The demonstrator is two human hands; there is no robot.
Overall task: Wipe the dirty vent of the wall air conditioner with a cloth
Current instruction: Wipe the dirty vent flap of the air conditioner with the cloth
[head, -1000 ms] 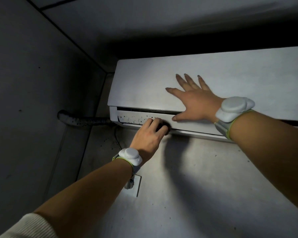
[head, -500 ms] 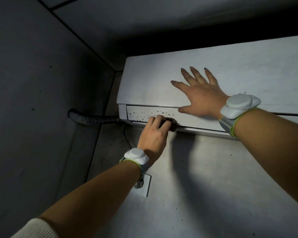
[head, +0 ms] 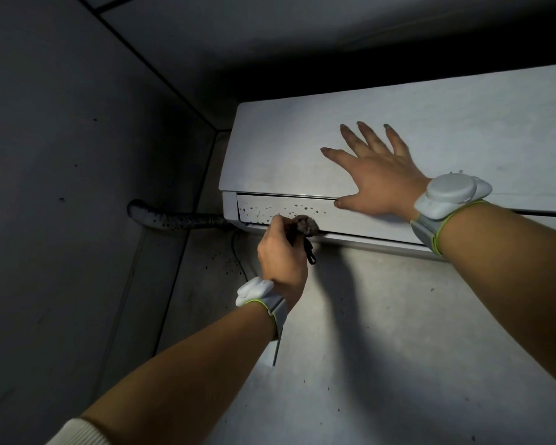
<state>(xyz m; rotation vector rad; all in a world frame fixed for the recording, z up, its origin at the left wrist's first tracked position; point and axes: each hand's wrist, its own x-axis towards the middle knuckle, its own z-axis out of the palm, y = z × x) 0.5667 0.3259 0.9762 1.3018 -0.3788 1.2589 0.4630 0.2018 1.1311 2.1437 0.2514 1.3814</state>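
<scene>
Since a second ago the left hand (head: 281, 255) has rolled back a bit, so the cloth (head: 306, 225) now sticks out above the knuckles instead of being hidden under them. Its fingers are curled round the cloth, a dark wad pressed on the lower edge of the vent (head: 289, 211) flap, with a dark strip dangling below. Left of the cloth the flap is dotted with black specks right up to the AC (head: 302, 149)'s left end, so not much run that way before the corner. Right hand (head: 374, 178) hasn't moved: flat on the front panel, fingers spread straight, thumb on the seam above the flap. To the right of the cloth the flap goes on under that wrist. A spotty hose (head: 177, 219) leaves the unit's left end along the wall (head: 366, 348).
</scene>
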